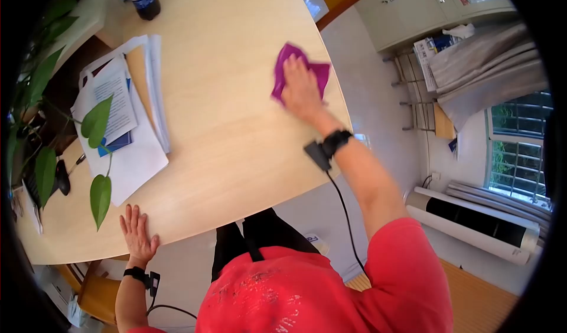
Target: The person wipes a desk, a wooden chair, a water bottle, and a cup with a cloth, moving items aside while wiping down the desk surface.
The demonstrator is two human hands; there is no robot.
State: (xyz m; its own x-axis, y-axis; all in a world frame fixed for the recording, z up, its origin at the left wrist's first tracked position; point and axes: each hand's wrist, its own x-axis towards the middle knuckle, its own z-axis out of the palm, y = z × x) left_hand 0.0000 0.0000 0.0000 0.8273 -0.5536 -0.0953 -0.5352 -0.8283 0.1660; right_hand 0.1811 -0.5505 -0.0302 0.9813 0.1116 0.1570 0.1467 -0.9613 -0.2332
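Beyond the red T-shirt (277,291), a purple cloth (320,74) is pressed near the edge of the table (224,126) under the flattened right hand (302,89); nothing is held by the left hand (138,235). If dragged, the right-wrist cable (344,209) could be snagged there.

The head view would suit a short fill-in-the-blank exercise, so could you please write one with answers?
The ____ hand rests on the bare desk, while the other hand lies on the purple cloth.
The shirt is ____.
Both wrist straps are ____.
Missing words: left; red; black.
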